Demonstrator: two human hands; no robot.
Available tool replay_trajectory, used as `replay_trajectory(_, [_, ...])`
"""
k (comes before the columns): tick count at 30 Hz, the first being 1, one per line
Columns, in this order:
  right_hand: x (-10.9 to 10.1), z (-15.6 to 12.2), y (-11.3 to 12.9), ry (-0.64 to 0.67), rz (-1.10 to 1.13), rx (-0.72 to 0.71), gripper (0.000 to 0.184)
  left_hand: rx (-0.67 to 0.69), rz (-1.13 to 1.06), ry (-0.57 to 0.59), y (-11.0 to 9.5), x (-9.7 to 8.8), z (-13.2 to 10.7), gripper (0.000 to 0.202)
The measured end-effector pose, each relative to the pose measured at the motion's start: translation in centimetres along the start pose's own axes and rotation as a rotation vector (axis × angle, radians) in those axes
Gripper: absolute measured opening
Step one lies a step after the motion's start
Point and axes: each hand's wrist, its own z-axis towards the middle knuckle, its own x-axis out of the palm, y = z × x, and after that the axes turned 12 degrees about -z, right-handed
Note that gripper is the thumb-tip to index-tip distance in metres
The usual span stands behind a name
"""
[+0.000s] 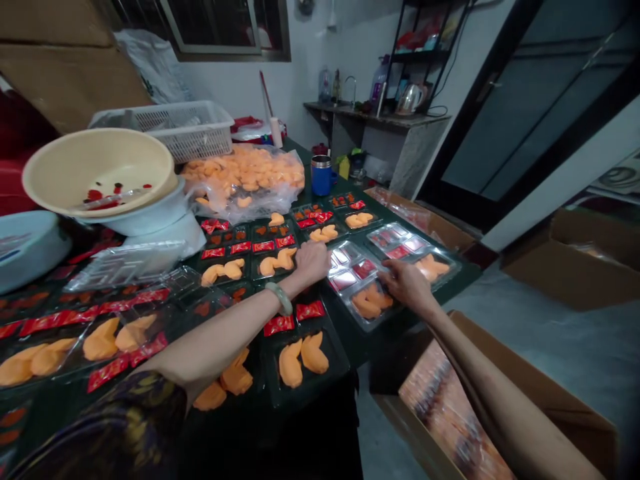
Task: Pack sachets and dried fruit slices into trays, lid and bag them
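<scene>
one clear tray [344,281] between left hand [313,261], curled, and right hand [407,283], fingers bent — grips unclear. likely light, bendy — take opposite rims.

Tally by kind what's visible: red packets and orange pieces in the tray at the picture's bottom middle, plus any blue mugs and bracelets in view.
Red packets: 2
Orange pieces: 2
Blue mug: 1
Bracelet: 1
Total: 6

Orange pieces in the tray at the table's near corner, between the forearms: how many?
2: left piece and right piece, side by side in the tray; none appears hidden.
</scene>
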Motion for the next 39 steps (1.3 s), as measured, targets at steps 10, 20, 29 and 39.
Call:
replay_trajectory(10, [0.8,1.5,-0.1,-0.016,0.091,-0.191,0.039,0.013,-0.091,-0.035,0.2,0.1,1.2,0.028])
replay_trajectory(20, [0.7,-0.1,-1.1,-0.029,0.221,-0.457,0.049,-0.074,-0.086,-0.068,0.0,1.7,1.1,0.026])
replay_trajectory(29, [0.0,0.6,-0.5,-0.248,0.578,-0.087,0.037,0.105,-0.982,-0.141,-1.5,-1.8,1.9,0.019])
replay_trajectory(39, [0.1,1.7,1.8,-0.277,0.245,-0.153,0.02,-0.257,-1.771,-0.478,6.9,-15.7,2.9,0.035])
